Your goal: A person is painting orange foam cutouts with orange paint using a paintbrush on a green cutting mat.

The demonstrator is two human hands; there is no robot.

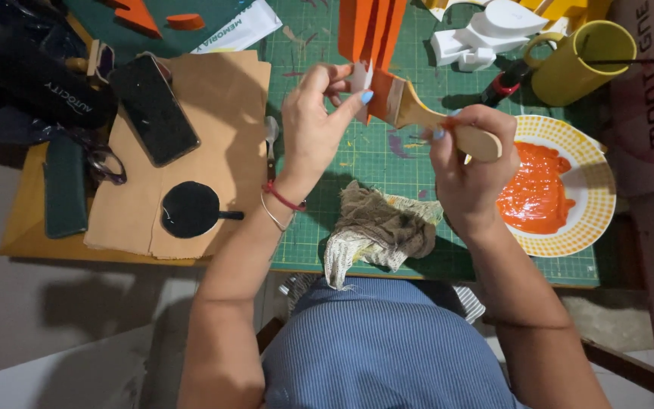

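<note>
Both your forearms rise from the lower edge of the frame and meet above the green cutting mat [387,163] near the top centre. Your left hand [318,113] is bent at the wrist, with a red cord bracelet [285,198] around it, and its thumb and fingertips are pinched narrowly on a small pale cutout piece [359,76], holding it in the air just below an orange folded shape [369,30] that stands at the top of the frame. Your right hand [467,163] is curled into a closed grip around the wooden handle of a flat paintbrush [410,110], whose orange-loaded bristles touch the cutout piece from the right.

Just right of your right hand, a white plate [596,182] with a yellow dotted rim holds a pool of orange paint. Above it, at the upper right, a yellow mug [580,64] lies tipped beside white foam shapes [486,34]. A crumpled rag [380,227] lies on the mat between your forearms, near the table's front edge.

To the left of centre, a sheet of brown cardboard [213,113] carries a black phone [153,110] and a round black cutout [191,210]. A dark green case [64,185] rests on the table at the left edge.
</note>
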